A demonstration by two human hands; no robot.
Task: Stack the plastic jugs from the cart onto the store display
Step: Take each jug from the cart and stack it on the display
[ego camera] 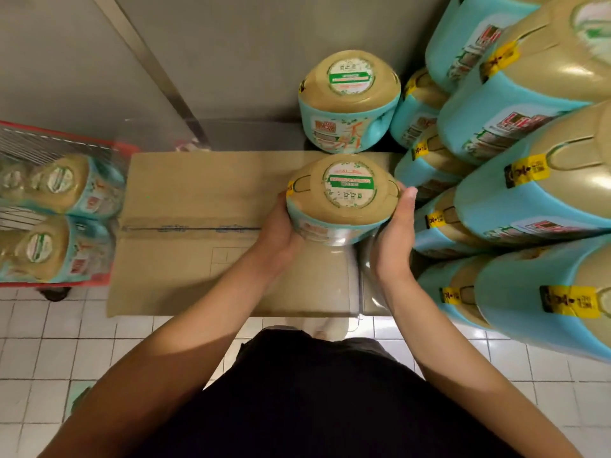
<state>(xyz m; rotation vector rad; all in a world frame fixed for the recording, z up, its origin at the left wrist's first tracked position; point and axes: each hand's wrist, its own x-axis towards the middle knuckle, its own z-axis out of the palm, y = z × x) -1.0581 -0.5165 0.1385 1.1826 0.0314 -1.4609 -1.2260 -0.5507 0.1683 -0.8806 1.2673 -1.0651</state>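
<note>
I hold a tan-topped plastic jug (344, 196) with a turquoise label between both hands, upright over the cardboard boxes (185, 209). My left hand (281, 233) grips its left side and my right hand (395, 236) grips its right side, thumb up by the rim. A second jug (350, 97) stands just behind it on the display. Stacked jugs of the display (535, 200) rise in tiers at the right. At the left, the red wire cart (66, 143) holds more jugs (62, 219).
Flat brown cardboard boxes form the display base in front of me. A grey wall with a metal strip (158, 71) stands behind. White floor tiles (49, 342) lie below, and my dark clothing fills the lower middle.
</note>
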